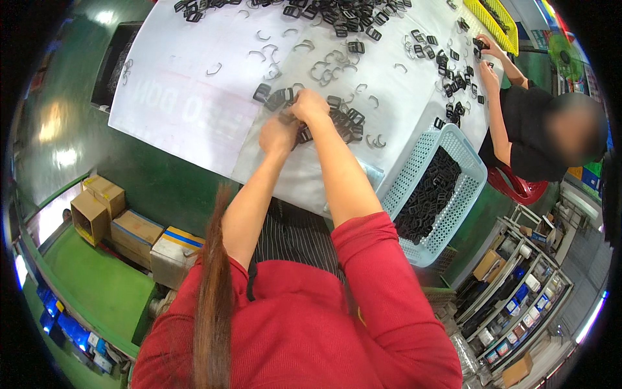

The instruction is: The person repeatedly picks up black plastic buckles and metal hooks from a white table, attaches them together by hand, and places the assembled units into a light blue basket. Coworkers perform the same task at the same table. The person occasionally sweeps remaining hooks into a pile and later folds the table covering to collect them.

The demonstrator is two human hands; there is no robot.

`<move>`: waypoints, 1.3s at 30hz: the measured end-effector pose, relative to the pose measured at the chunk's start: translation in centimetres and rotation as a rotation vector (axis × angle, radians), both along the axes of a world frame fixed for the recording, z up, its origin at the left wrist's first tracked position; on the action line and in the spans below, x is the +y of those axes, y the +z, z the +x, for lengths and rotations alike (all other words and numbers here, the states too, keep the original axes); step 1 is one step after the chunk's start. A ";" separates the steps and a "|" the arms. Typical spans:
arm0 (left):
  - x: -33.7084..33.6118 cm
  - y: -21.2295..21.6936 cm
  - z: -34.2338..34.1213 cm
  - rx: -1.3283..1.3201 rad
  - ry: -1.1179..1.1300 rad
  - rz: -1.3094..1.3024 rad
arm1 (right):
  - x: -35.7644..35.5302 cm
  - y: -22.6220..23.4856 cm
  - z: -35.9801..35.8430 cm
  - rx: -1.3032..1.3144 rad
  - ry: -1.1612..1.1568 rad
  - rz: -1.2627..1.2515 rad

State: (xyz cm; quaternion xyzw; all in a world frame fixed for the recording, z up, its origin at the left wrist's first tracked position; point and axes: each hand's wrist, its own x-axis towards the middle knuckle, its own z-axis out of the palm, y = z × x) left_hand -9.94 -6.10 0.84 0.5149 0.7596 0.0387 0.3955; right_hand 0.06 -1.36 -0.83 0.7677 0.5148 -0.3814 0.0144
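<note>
My left hand (278, 134) and my right hand (310, 106) meet over the white-covered table (188, 91), fingers closed and pressed together. Whatever is between the fingertips is largely hidden. A blurred black plastic buckle (278, 98) shows right beside the fingers. Another pile of black buckles (346, 123) lies to the right of my hands, partly under my right wrist. Just beyond my hands are thin curved metal wire pieces (330, 68), scattered loosely. A larger heap of black buckles (337, 14) spreads along the far side of the table.
A light blue basket (420, 150) full of black pieces stands at my right by the table edge. A co-worker (525, 123) in dark clothing handles black buckles (457, 81) there, near a yellow basket (512, 40). Cardboard boxes (136, 233) sit at lower left; shelving (518, 292) stands lower right.
</note>
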 end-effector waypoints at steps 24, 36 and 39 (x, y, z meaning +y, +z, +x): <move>-11.3 9.0 20.3 -0.876 -0.604 0.333 | -30.8 13.8 21.5 -0.744 -0.739 0.630; 2.4 -2.9 9.5 -0.075 -0.401 0.425 | -7.6 -0.5 10.1 0.095 -0.722 0.453; 4.3 -6.0 6.9 -0.306 -0.307 0.467 | -7.1 -0.3 11.6 0.597 -0.997 0.563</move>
